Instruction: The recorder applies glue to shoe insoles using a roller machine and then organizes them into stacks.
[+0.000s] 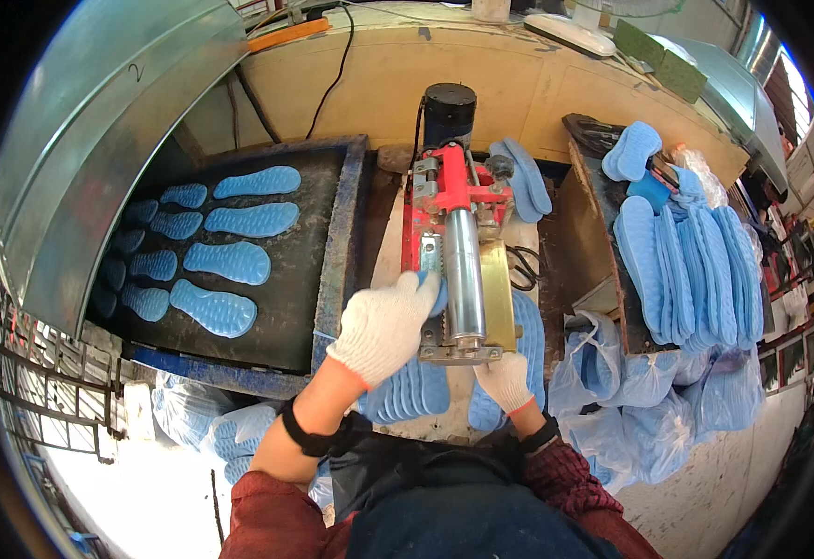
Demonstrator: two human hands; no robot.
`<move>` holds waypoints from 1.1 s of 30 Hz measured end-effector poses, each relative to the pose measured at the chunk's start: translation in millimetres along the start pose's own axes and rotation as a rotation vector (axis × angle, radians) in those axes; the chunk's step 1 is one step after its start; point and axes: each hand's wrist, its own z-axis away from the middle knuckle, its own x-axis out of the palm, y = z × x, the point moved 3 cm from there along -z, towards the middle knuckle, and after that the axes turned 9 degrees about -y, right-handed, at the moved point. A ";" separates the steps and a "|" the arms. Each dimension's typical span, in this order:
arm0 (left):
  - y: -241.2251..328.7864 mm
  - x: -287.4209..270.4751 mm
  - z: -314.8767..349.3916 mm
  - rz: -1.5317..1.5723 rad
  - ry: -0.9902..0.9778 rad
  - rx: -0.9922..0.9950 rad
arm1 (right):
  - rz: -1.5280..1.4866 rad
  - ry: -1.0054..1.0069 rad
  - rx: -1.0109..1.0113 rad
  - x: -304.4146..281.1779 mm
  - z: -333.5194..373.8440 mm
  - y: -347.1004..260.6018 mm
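My left hand (385, 328), in a white knit glove, is closed on a blue insole (440, 294) at the left side of a steel roller (465, 270). Only a small part of that insole shows past the fingers. The roller belongs to a machine with a red frame (444, 191), a black motor (451, 107) and a brass-coloured plate (497, 289). My right hand (506, 380), gloved too, is by the machine's near right corner, beside blue insoles (525, 349). Its fingers are partly hidden, and I cannot see whether they grip anything. More stacked insoles (409, 389) lie below my left hand.
On the left, a dark conveyor bed (290, 224) with a blue frame carries several spaced insoles (228, 264) toward a metal hood (127, 112). A shelf on the right holds upright insoles (691, 270). Filled plastic bags (644, 429) sit below it. Two insoles (521, 180) lean behind the machine.
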 end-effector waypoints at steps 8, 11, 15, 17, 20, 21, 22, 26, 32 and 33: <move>-46.8 42.7 13.5 1.624 0.184 -0.365 | 0.021 -0.033 -0.010 2.4 -1.3 -1.3; -40.5 67.0 -13.8 2.091 0.387 -0.328 | 0.047 -0.014 0.004 8.7 1.1 4.2; -29.4 61.7 -19.8 2.221 0.526 -0.280 | 0.014 0.010 -0.016 5.9 -0.6 -1.6; -19.6 57.4 -14.9 2.107 0.537 -0.280 | 0.016 0.006 -0.020 5.4 -0.5 -0.8; -5.3 47.9 -4.6 1.953 0.553 -0.302 | 0.064 -0.038 -0.023 4.2 0.2 4.5; -2.5 44.5 -0.1 1.909 0.566 -0.295 | 0.062 -0.040 -0.020 4.9 1.7 3.4; -1.3 43.2 4.0 1.862 0.582 -0.286 | 0.040 0.001 -0.025 3.1 1.5 -0.3; -23.5 56.3 4.6 2.076 0.670 -0.301 | 0.060 -0.068 -0.013 0.8 -2.5 -1.9; 0.3 50.9 4.2 1.956 0.617 -0.269 | 0.017 -0.056 0.004 -0.5 4.5 -4.6; 6.5 46.8 6.7 1.958 0.612 -0.268 | 0.018 -0.055 0.008 -0.9 2.9 -2.5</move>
